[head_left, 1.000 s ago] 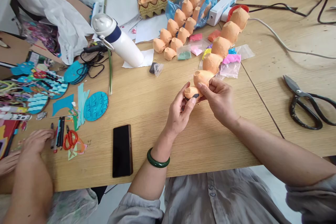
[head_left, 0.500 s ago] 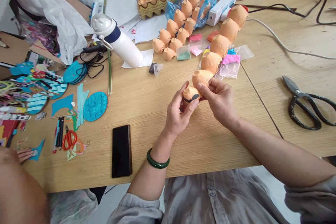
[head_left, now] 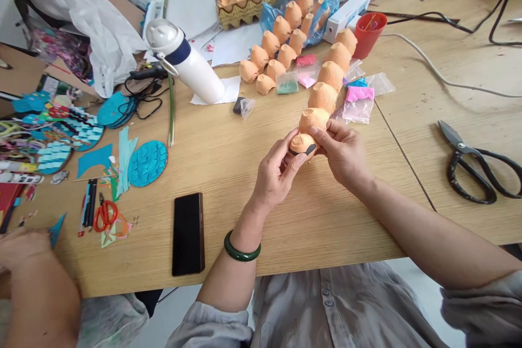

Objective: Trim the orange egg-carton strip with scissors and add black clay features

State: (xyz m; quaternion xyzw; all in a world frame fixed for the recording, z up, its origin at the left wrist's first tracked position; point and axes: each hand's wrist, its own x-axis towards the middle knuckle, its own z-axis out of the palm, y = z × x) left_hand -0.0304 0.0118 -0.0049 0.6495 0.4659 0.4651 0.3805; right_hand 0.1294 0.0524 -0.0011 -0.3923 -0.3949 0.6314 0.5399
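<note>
Wooden tabletop [head_left: 228, 141] fills my remote feed, with craft clutter crowded ahead of the hands. My left hand [head_left: 275, 174], wearing a jade bangle [head_left: 242, 249], is curled around the end cup [head_left: 302, 144] of an orange egg-carton chain [head_left: 324, 95], its thumb against the cup's near side, just below a dark stripe [head_left: 310, 149]. My right hand [head_left: 342, 155] is pinching the next cup [head_left: 313, 119] between thumb and fingers. Both hands are grasping, and neither has let go. The chain runs from the hands out across the table, its far end just beside a red cup [head_left: 368, 32].

For this hold, I'd keep both grips close together and light, because the carton looks soft and could crease at the join. I'd also keep my thumb off the stripe. Plastic bags [head_left: 358, 104] lie against the chain's right side, ahead of my right hand. Left of my left hand, a phone [head_left: 187, 234] sits well apart, and scissors [head_left: 468, 163] lie well to the right of my right hand. My forearms cross the table's near edge [head_left: 285, 266], so I'd work above the wood ahead of it. A co-worker's hand [head_left: 22, 250] is far off to the left
</note>
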